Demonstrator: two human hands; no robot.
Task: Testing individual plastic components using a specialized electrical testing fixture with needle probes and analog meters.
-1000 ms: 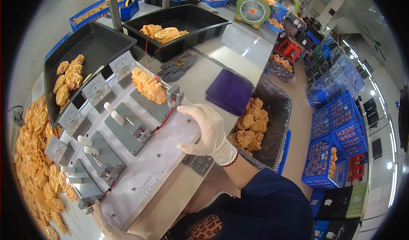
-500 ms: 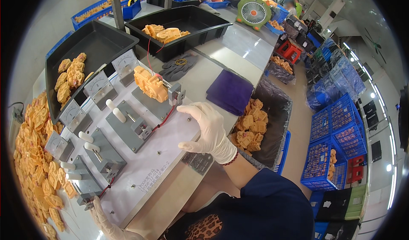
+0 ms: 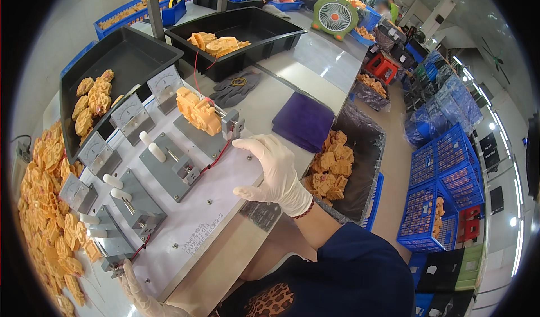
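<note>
One orange piece [image 3: 197, 112], chunky, ridged, on grey fixture [image 3: 198, 141].

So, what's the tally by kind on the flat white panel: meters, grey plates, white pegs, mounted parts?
White-faced analogue needle meters: 4
Grey rectangular base plates: 4
White cylindrical pegs in view: 6
Yellow-orange moulded part, mounted: 1
Total: 15
</note>
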